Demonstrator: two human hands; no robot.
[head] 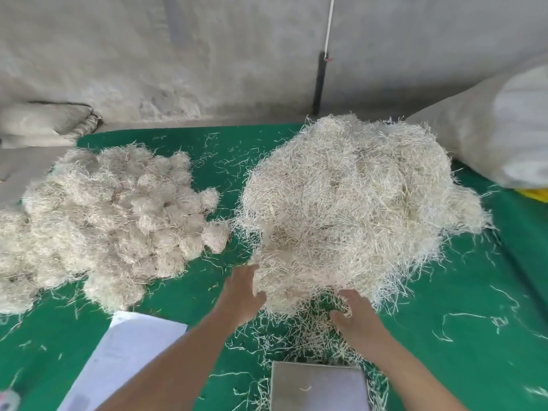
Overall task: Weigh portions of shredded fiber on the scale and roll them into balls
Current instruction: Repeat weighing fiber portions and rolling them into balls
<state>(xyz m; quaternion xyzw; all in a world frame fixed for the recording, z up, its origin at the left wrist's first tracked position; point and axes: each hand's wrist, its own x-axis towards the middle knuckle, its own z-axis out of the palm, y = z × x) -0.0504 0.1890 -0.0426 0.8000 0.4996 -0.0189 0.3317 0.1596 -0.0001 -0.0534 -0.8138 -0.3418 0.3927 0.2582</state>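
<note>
A big loose heap of pale shredded fiber lies on the green mat, right of centre. My left hand reaches into the heap's near left edge, with its fingers partly buried in strands. My right hand touches the heap's near underside, its fingers curled around strands. A pile of several rolled fiber balls sits on the left. The scale's metal plate is at the bottom centre, bare but for one stray strand.
A white sheet of paper lies at the bottom left of the mat. A large grey sack leans at the right, folded sacks at the far left. A concrete wall stands behind. Loose strands litter the mat.
</note>
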